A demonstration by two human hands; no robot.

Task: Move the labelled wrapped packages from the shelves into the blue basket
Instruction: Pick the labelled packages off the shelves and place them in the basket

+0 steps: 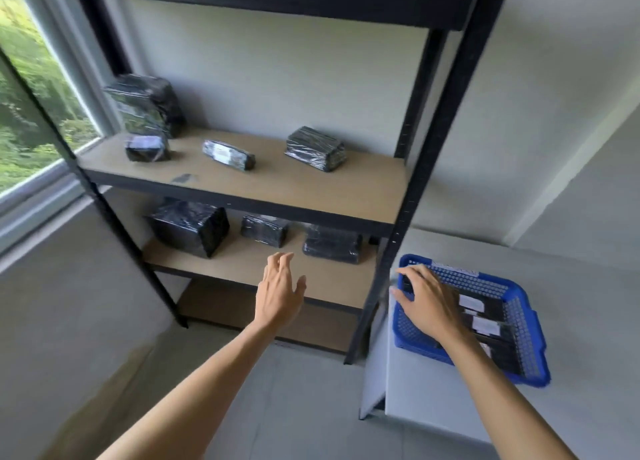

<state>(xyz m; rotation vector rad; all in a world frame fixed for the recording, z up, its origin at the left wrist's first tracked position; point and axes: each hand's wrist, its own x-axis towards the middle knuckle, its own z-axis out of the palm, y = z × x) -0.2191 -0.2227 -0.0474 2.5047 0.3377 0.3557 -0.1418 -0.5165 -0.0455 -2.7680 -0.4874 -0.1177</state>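
Note:
A black shelving unit holds black wrapped packages. On the upper shelf (277,185) lie a small labelled package (147,147), a long labelled package (228,154), an unlabelled one (315,148) and a tall one (145,104) at the back left. The lower shelf (242,265) carries three more: a large one (190,227), a small one (265,230) and a flat one (332,244). My left hand (280,286) hovers open in front of the lower shelf. My right hand (426,300) reaches into the blue basket (526,324), fingers spread over labelled packages (485,317) inside.
The basket stands on a white table (485,407) right of the shelf's black post (398,237). A window (31,106) is at the left. Grey tiled floor (294,407) lies below.

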